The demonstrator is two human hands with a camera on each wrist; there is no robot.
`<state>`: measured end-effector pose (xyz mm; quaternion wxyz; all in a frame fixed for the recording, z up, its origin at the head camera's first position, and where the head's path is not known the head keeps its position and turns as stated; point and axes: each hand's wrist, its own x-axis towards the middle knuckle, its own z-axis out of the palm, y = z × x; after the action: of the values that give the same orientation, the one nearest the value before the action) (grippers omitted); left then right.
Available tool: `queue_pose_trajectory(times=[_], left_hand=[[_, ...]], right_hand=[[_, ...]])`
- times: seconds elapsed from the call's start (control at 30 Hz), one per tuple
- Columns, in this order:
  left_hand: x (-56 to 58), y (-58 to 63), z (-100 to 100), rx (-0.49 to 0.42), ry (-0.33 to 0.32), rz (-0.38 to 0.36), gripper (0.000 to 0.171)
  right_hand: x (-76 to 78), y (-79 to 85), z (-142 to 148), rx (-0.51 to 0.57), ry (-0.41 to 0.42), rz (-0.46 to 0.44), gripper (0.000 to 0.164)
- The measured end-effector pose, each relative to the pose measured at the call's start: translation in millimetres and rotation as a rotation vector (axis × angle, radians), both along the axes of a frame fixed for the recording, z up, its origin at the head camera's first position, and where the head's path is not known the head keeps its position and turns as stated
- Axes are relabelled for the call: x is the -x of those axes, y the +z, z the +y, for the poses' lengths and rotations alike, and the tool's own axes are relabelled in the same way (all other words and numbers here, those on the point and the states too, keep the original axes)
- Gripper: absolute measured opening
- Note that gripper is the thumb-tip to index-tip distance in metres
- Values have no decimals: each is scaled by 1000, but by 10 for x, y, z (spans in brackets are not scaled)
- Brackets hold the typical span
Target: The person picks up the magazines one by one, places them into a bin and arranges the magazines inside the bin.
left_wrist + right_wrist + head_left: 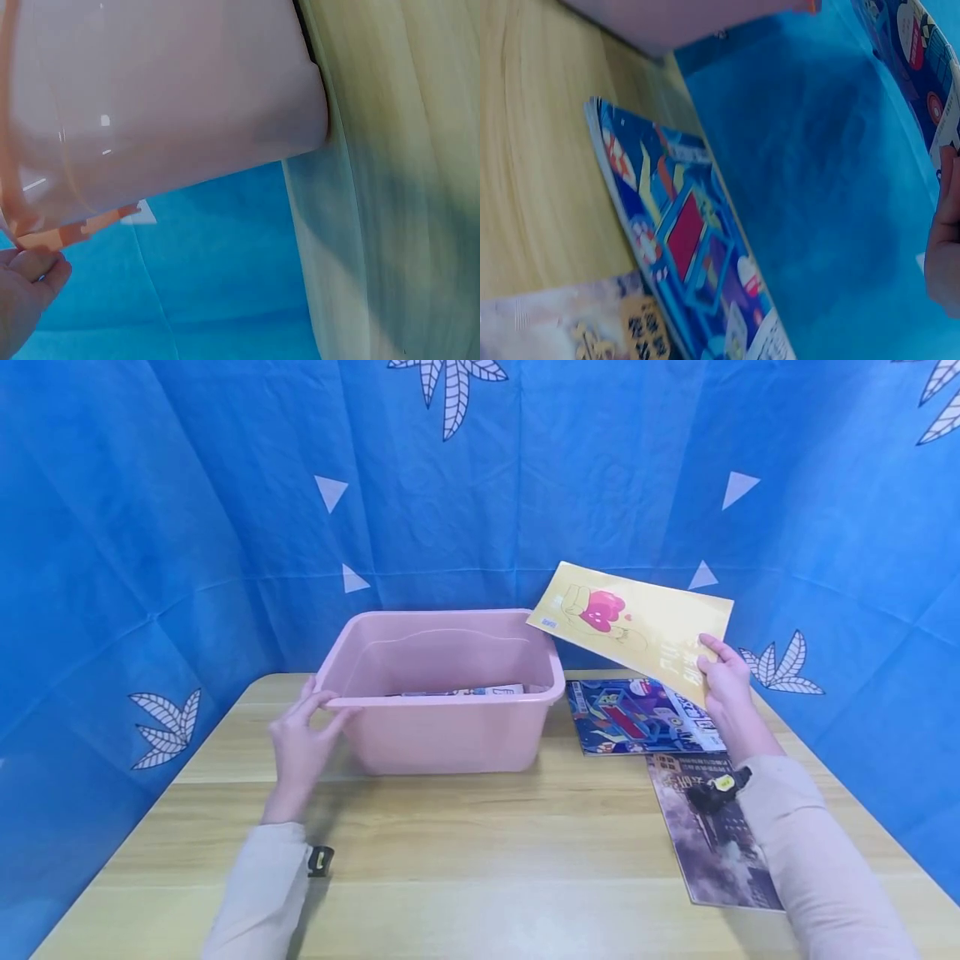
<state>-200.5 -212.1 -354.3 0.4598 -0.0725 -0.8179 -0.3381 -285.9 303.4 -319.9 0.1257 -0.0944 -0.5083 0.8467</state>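
Note:
A pink plastic bin [442, 739] stands on the wooden table, with the tops of some printed items [495, 691] showing inside. My left hand [296, 739] pinches its rim at the left front corner, fingers over the edge; the left wrist view shows the hand [26, 296] at the bin's edge. Raised at the right, my right hand [727, 689] grips a yellow magazine [652, 618] with a red heart-like figure by its near right end. The magazine's far left corner overlaps the bin's right rim. Seen from the right wrist, its underside [915, 71] is dark blue and patterned.
Right of the bin lies a blue comic-style magazine [630, 718]. Nearer the front, partly under the right forearm, lies a greyish purple magazine [708, 852]. A blue cloth [450, 510] with white leaves hangs behind the wooden table [465, 852].

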Motion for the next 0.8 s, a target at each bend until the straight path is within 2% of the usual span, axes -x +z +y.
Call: queue_pose_trajectory(times=[0.2, 0.57, 0.8], left_hand=[[-11, 13, 179, 34, -16, 32, 32], [-8, 27, 458, 66, -37, 64, 31], [-11, 40, 524, 81, -42, 62, 34]], right_hand=[[-34, 103, -135, 34, 53, -6, 41], [-39, 228, -348, -22, 103, -30, 42], [-37, 328, -518, -100, 174, -46, 46]])
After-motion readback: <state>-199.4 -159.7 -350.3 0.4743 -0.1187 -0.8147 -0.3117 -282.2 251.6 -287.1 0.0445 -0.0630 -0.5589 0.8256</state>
